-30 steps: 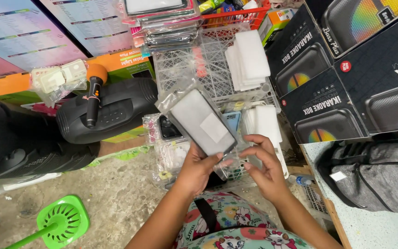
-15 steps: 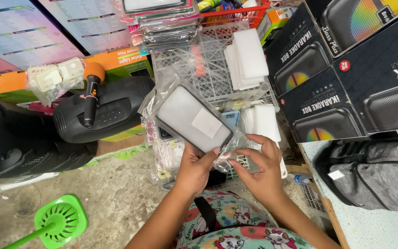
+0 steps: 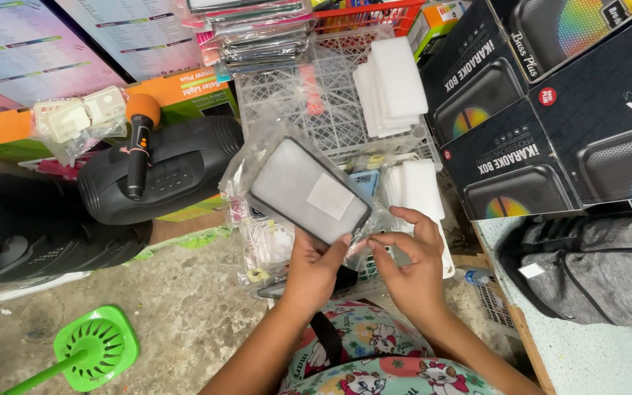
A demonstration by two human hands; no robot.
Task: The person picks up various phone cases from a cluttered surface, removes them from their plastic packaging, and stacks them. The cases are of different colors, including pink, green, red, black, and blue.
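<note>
Item 1: we recorded a flat phone case (image 3: 309,190), grey-white face with a dark rim and a pale square label, sealed in a clear plastic sleeve (image 3: 250,164) and held tilted above the concrete floor (image 3: 184,307), in front of the white plastic crate (image 3: 309,110). The left hand (image 3: 314,269) was closed on the case's lower edge, thumb up against its near corner. The right hand (image 3: 412,262) was partly open, fingers curled loosely, its index fingertip just beside the sleeve's lower right corner; we could not tell whether it touched. Item 2: we noted a stack of white foam sheets (image 3: 393,84) leaning at the crate's right edge, and a 2nd white stack (image 3: 422,186) below it. Item 3: a pile of bagged cases (image 3: 257,36) sat at the crate's far edge. Item 4: we logged a black cylindrical speaker (image 3: 177,172) left of the crate, with an orange-headed microphone (image 3: 140,143) resting on it and a bag of white plastic parts (image 3: 74,121) just beside it. Item 5: black speaker boxes (image 3: 550,110) stood stacked at the right, above a grey backpack (image 3: 594,267). Item 6: a green plastic fly swatter (image 3: 93,351) lay near the floor's lower left edge.
</note>
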